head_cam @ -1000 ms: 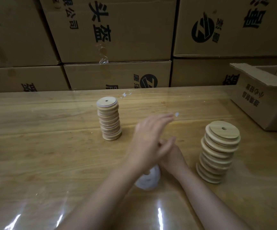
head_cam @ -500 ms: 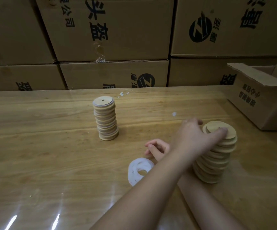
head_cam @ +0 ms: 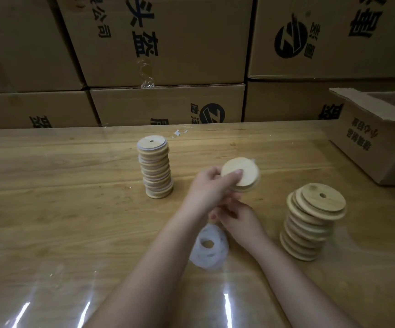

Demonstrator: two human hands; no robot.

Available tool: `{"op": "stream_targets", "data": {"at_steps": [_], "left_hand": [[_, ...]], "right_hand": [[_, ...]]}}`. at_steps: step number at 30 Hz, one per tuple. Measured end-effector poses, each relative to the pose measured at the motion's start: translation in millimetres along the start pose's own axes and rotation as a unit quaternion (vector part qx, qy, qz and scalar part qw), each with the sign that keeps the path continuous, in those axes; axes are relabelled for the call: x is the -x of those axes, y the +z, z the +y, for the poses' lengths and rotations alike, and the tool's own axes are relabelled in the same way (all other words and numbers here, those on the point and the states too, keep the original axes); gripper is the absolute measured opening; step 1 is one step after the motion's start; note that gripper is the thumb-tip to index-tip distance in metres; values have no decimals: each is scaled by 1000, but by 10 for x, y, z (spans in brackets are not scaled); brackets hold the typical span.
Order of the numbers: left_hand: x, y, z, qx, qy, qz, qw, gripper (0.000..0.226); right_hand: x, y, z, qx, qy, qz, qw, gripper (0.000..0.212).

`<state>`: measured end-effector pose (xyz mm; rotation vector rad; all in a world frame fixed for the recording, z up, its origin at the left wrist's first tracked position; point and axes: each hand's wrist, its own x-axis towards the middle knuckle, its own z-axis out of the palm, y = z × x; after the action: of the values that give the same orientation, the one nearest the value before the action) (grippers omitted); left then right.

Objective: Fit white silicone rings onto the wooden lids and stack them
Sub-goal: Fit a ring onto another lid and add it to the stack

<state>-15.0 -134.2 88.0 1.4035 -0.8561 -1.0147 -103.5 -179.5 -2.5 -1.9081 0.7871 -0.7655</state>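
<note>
Left hand (head_cam: 209,185) pinches one wooden lid (head_cam: 241,172), held tilted above the table (head_cam: 61,209), between the two stacks. Right hand (head_cam: 239,218) sits just beneath it, its fingers partly hidden; cannot tell whether it holds anything. Pile of white silicone rings (head_cam: 209,247) lies just below the hands. Ringed stack (head_cam: 155,166) stands far left, bare-lid stack (head_cam: 312,221) to the right.

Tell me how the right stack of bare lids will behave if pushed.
The right stack leans, top lids slid askew: a push would probably topple it. Its lids look like rigid wood, unlikely to flex.
</note>
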Motion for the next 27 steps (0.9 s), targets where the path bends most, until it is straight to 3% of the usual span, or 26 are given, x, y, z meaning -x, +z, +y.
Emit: {"op": "stream_targets", "data": {"at_steps": [2,5,9,13,22,27], "left_hand": [[-15,-266,-122,-13,0,48,999,24],[-16,-567,-376,-22,10,109,994,24],[-7,-734,-682,-60,35,135,988,23],[-27,-709,-747,-71,71,113,988,18],[-80,-716,-778,-88,118,97,984,23],[-80,-735,-817,-101,137,76,982,16]], "right_hand": [[-1,11,-9,-1,1,6,1000,13],[21,39,-2,91,-26,-20,995,7],[47,38,9,175,-41,-76,981,17],[49,25,-32,121,-28,-54,991,7],[68,17,-92,40,6,-4,999,10],[70,38,-96,117,-50,22,992,14]]}}
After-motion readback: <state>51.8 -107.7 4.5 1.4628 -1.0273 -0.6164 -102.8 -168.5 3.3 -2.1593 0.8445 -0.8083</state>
